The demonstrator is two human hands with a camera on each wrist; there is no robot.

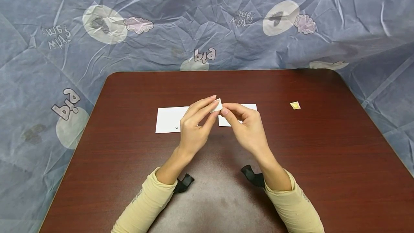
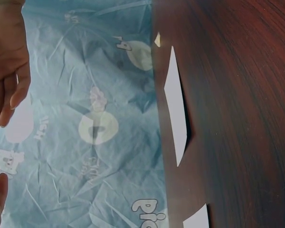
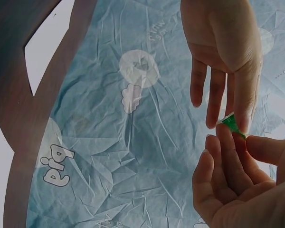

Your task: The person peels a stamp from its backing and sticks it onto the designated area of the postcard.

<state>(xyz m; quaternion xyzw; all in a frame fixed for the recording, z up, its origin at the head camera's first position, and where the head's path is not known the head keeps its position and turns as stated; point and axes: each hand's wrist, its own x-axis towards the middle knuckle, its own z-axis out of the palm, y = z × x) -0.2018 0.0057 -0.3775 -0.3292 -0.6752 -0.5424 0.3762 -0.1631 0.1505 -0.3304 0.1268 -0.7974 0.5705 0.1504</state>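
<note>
Behind everything, a crinkled blue-grey backdrop (image 1: 181, 17) is showing pale round prints and outlined lettering that I am reading, upside down, as "pig". A dark red-brown wood-grain table (image 1: 97, 172) with rounded far corners is spreading before me. Above it my left hand (image 1: 195, 128) and right hand (image 1: 247, 128) are meeting, pinching between their fingertips a small angular piece (image 1: 217, 106), white on one face, green on another. Flat white rectangular sheets (image 1: 166, 119) are lying beneath, one bearing a mark too tiny to read. Well rightward, a yellow pale-edged diamond-shaped piece (image 1: 295, 105) is resting.
</note>
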